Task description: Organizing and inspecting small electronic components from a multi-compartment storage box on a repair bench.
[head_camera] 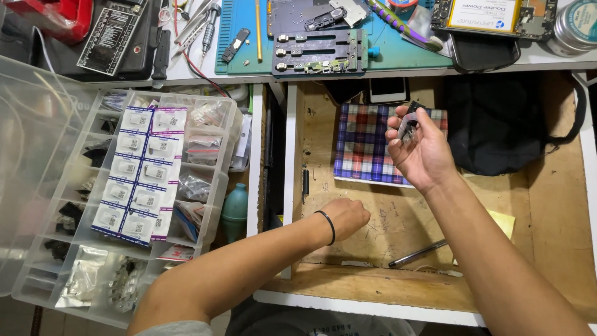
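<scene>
While right hand (418, 149) pinching small clear packet (408, 127), left hand (346, 216) curled shut beside white-and-purple labelled sachets (138, 171).

An open wooden drawer (398, 224) has bare floor at its middle, where a hand could pass. A plaid cloth (364, 146) and black bag (497, 121) crowd its back; a metal pen (418, 253) lies near the front.

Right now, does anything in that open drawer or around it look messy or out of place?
The wooden drawer bottom is scuffed and scribbled with pen marks. A metal pen lies loose and slanted near its front edge, by a yellow sticky note. The right hand holds a small dark part above a plaid cloth; nothing looks spilled.
</scene>
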